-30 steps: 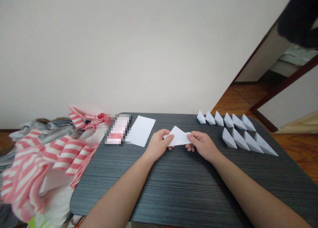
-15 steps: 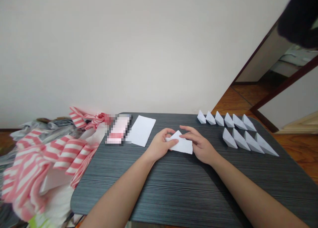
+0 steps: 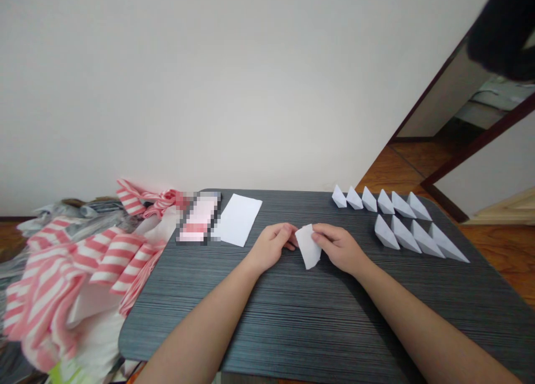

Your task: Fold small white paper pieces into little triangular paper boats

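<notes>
A folded white paper (image 3: 308, 246) stands tilted between my hands, its point hanging downward toward the tabletop. My right hand (image 3: 336, 249) grips it from the right with thumb and fingers. My left hand (image 3: 271, 246) is curled, its fingertips pressing the paper's left edge. Next to the left hand, beyond it, lies a flat white paper sheet (image 3: 237, 220). Several folded paper boats (image 3: 401, 232) stand in two rows to the right of my right hand.
The hands work over a dark grey wood-grain table (image 3: 292, 322). A pixelated pink-and-white object (image 3: 199, 219) lies at its far edge. Pink-striped plastic bags (image 3: 90, 270) heap up past the left edge. A doorway and wooden floor (image 3: 409, 161) show at right.
The folded paper has turned from lying crosswise to pointing downward and looks narrower. My right hand has closed around its right side, and my left hand has shifted slightly.
</notes>
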Tool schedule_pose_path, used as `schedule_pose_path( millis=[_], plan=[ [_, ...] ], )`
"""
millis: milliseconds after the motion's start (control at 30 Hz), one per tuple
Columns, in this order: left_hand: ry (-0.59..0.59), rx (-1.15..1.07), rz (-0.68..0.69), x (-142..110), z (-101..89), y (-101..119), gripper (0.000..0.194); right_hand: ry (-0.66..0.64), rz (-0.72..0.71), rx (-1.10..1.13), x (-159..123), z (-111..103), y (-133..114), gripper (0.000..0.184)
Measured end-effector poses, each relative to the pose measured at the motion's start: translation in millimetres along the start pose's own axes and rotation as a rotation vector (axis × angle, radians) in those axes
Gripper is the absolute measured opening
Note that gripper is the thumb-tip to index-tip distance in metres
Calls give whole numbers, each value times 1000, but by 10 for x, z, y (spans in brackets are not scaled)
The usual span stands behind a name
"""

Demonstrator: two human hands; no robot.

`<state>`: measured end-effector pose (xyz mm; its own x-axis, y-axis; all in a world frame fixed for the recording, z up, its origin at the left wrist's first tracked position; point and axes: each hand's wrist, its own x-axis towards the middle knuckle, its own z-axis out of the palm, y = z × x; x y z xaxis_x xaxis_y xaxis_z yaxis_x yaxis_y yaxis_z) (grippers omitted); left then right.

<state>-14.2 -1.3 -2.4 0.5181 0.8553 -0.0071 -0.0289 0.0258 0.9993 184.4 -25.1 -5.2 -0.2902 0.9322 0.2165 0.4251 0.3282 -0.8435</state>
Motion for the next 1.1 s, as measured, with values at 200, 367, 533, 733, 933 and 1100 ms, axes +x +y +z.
schedule_pose_path(
  millis=[200,367,533,733,933,1100],
  plan=[
    [47,259,20,-17,5,-23,27,-32,68,6,0,43,42,28],
    [91,56,-38,41,-10,-137,22,27,197,310,3,85,64,35],
    [132,-85,-56,65,-30,-151,21,80,263,312,15,74,100,20],
    [49,51,-81,17,-13,-60,25,41,227,159,12,31,118,20],
    [128,204,-72,7,5,-45,27,-29,244,48,9,41,84,25],
    [135,226,-81,22,2,-41,28,-23,254,80,7,40,91,26]
  ],
)
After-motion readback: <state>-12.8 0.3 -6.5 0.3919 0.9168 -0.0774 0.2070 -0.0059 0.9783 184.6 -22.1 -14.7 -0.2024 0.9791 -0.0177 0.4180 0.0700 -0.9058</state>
